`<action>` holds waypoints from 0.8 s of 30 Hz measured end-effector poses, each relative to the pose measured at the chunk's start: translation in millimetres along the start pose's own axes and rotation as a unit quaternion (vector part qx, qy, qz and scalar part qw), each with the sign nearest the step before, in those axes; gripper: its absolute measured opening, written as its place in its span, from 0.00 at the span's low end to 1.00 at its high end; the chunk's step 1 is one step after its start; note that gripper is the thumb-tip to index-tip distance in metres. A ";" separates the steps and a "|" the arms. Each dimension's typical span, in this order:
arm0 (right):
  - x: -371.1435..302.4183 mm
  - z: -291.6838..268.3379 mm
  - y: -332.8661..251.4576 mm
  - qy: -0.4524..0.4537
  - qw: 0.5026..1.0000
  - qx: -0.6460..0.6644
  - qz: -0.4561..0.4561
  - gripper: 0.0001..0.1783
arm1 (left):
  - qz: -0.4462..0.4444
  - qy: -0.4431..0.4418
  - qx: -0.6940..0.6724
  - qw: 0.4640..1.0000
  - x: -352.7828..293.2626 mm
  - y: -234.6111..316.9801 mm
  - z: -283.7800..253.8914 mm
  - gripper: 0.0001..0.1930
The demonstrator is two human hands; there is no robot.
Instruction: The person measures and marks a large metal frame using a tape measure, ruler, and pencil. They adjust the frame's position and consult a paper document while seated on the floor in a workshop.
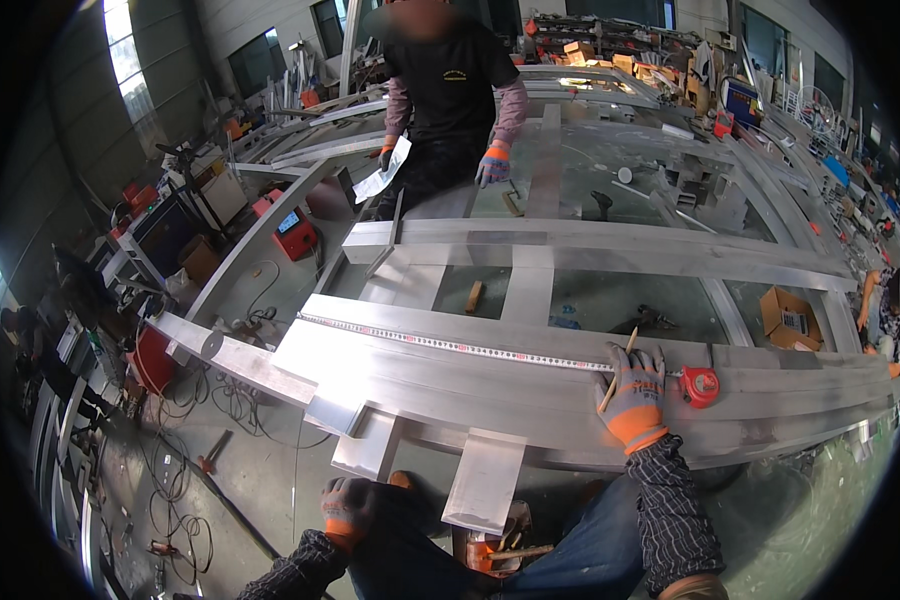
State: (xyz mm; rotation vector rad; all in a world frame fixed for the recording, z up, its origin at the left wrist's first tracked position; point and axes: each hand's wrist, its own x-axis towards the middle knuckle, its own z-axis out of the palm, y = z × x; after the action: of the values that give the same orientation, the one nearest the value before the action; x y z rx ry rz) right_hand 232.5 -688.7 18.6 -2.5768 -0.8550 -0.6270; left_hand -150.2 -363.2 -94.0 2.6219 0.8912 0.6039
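Observation:
My right hand (pixel 635 395), in a grey and orange work glove, rests on a broad silver metal profile (pixel 450 385) with its fingers closed round a pencil (pixel 632 341). The extended blade of a tape measure (pixel 460 347) lies along the profile, and that hand partly covers it. Just right of the glove sits the tape's red case (pixel 699 386). Low in the view, my left hand (pixel 347 508) in a matching glove lies on my left knee, with nothing visible in it. Short flat metal pieces (pixel 487 480) jut toward me from under the profile.
Across the frame stands a co-worker (pixel 450 110) holding a white paper sheet (pixel 382 172). Another long metal beam (pixel 590 245) crosses behind mine. Cables (pixel 175 505) lie on the floor at left. A cardboard box (pixel 790 318) sits at right, and a red machine (pixel 292 232) stands beyond.

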 end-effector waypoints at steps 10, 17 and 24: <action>-1.3 4.4 0.7 0.037 0.999 -0.013 -0.016 0.29 | -0.003 -0.007 0.000 1.000 0.6 3.0 -2.9 0.09; -1.8 5.7 2.4 0.030 0.999 -0.016 -0.013 0.30 | -0.008 -0.007 -0.002 1.000 1.1 5.2 -2.7 0.09; -1.8 8.0 2.1 0.033 0.999 -0.016 -0.014 0.30 | -0.022 -0.020 -0.008 1.000 0.3 2.3 -2.9 0.09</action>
State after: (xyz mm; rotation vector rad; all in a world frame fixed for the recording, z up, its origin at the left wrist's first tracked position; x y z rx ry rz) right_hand 234.9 -687.5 10.6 -2.5603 -0.8684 -0.7363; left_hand -150.3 -364.3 -90.4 2.5832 0.9259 0.5427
